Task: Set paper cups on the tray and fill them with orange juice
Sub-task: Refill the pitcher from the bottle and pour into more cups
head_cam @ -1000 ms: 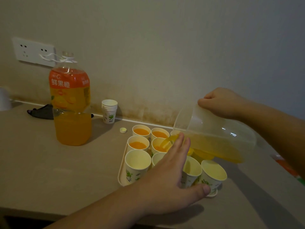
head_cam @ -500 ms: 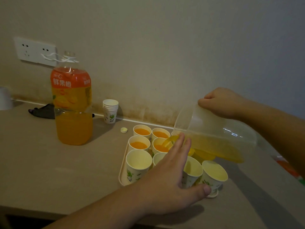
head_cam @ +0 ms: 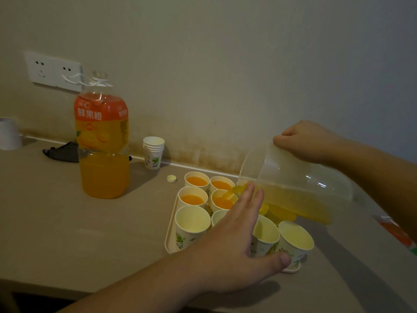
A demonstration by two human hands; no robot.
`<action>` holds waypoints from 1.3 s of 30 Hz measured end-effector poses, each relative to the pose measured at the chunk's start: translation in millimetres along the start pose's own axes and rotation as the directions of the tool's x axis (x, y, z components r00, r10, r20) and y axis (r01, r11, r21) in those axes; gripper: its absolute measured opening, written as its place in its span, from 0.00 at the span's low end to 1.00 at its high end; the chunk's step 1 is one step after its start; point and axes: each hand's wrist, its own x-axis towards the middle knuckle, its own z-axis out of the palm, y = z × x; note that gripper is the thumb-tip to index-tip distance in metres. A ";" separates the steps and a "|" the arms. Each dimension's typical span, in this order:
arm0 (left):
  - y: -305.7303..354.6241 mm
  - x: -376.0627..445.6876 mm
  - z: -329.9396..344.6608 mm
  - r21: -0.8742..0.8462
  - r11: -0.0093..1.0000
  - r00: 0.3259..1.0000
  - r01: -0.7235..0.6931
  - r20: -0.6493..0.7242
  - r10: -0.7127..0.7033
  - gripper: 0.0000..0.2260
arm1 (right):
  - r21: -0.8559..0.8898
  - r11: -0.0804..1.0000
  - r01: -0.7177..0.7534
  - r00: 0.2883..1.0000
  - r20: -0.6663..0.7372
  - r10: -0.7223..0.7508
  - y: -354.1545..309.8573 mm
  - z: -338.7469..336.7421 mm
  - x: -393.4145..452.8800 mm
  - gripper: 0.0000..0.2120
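The right hand (head_cam: 309, 141), fingers gripping the tilted clear pitcher (head_cam: 293, 186), is pouring orange juice into the fourth paper cup (head_cam: 222, 201) on the tray (head_cam: 169, 236) near the tabletop's front edge, while the left hand (head_cam: 232, 245), fingers straight, is steadying neighbouring cups; next, presumably shifting the spout to an empty cup (head_cam: 191, 222).

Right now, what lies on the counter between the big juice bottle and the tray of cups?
In the head view, only a small pale bottle cap lies between the juice bottle and the tray; the spare cup stack stands further back.

Wall socket (head_cam: 53, 72), dark cloth (head_cam: 62, 152)
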 end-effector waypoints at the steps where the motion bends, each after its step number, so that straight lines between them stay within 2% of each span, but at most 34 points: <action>1: 0.1 0.0 0.3 0.000 1.000 1.000 0.000 0.000 0.000 0.48 | 0.013 1.000 -0.003 1.000 -0.002 0.003 1.2 0.7 0.1 0.21; 8: 1.9 -0.1 1.1 0.008 1.000 1.000 0.003 0.005 -0.003 0.48 | 0.033 0.999 -0.020 1.000 0.000 0.020 6.2 2.5 -1.5 0.20; 17: 11.2 6.4 -1.7 0.023 0.999 1.000 -0.022 -0.014 0.023 0.47 | 0.211 0.975 -0.070 0.997 -0.019 0.076 18.5 -2.7 -8.1 0.17; 22: 19.7 13.4 0.3 0.022 0.998 0.999 -0.051 -0.004 0.051 0.47 | 0.240 0.966 -0.100 0.992 -0.049 0.115 30.7 -8.7 -13.2 0.14; 39: 28.4 30.4 23.6 0.020 1.000 0.996 -0.014 0.091 0.012 0.48 | 0.016 0.994 -0.110 0.994 -0.017 0.110 50.4 -13.5 -25.1 0.20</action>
